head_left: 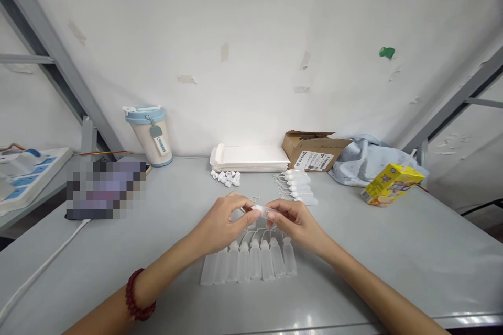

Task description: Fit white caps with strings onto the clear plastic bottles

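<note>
In front of me both hands meet over one small translucent plastic bottle. My right hand is closed around the bottle's body, thumb and fingers pinching it. The thumb and fingers of my left hand grip the white cap at the bottle's neck end; fingers partly cover it. Just below lies a row of similar translucent bottles, necks pointing away from me, with thin curved strands at their tops. Beyond my hands is a small heap of loose white caps. To its right lie several bottles with white tops.
White trays are stacked against the wall beside an opened cardboard box. A blue cloth and yellow carton lie right. Left are a tumbler, a blurred phone, its white cable and a power strip.
</note>
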`<action>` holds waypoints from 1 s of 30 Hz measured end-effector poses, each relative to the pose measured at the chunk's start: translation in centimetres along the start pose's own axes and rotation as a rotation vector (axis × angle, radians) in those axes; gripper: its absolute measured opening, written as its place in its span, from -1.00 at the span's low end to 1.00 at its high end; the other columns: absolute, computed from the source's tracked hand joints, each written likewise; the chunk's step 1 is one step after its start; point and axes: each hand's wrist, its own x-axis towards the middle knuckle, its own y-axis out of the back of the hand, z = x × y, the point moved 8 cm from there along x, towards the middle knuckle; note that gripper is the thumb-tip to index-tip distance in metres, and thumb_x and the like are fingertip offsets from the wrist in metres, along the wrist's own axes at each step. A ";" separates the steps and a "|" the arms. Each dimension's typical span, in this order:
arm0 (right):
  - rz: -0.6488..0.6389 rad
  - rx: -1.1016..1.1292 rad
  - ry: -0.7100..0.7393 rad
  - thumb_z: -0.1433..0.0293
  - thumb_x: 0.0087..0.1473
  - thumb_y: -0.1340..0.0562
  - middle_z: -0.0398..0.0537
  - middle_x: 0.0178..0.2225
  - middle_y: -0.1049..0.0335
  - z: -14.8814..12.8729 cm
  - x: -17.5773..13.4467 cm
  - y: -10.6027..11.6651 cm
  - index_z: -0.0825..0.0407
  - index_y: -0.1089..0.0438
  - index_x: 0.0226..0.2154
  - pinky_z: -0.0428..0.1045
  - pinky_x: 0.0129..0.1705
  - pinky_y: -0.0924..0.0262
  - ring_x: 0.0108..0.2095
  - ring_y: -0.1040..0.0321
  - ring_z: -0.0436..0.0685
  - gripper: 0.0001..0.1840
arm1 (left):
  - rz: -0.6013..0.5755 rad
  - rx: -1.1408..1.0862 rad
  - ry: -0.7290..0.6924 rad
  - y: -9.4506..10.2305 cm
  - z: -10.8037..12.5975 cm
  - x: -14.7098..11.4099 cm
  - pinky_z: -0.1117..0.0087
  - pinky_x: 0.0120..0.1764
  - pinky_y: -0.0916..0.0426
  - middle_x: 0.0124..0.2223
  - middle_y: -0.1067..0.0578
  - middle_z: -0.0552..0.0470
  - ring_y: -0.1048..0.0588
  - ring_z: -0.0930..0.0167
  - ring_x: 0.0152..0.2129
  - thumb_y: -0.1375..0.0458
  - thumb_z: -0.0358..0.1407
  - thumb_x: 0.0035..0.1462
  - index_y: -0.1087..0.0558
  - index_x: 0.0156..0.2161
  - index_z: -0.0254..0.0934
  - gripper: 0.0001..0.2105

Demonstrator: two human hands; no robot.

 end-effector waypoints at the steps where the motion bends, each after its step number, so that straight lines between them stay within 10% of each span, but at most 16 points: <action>1: 0.000 0.005 -0.001 0.20 0.11 -0.13 -0.14 -0.56 -0.33 0.0 0.0 0.0 0.11 -0.43 -0.32 -0.14 -0.59 0.07 -0.61 -0.06 -0.08 -0.68 | -0.003 -0.005 -0.014 0.0 0.1 0.0 0.50 -0.50 -0.19 -0.35 -0.48 0.05 -0.38 0.38 -0.32 0.00 -0.18 0.17 -0.46 -0.36 -0.23 -0.75; 30: -0.010 0.186 -0.091 0.11 0.08 -0.14 -0.19 -0.62 -0.22 0.4 -0.1 -0.3 0.11 -0.39 -0.45 -0.14 -0.63 0.16 -0.66 0.06 -0.12 -0.61 | -0.018 -0.046 -0.025 0.0 0.1 -0.2 0.49 -0.47 -0.21 -0.33 -0.45 0.07 -0.38 0.41 -0.35 -0.03 -0.16 0.15 -0.43 -0.33 -0.23 -0.79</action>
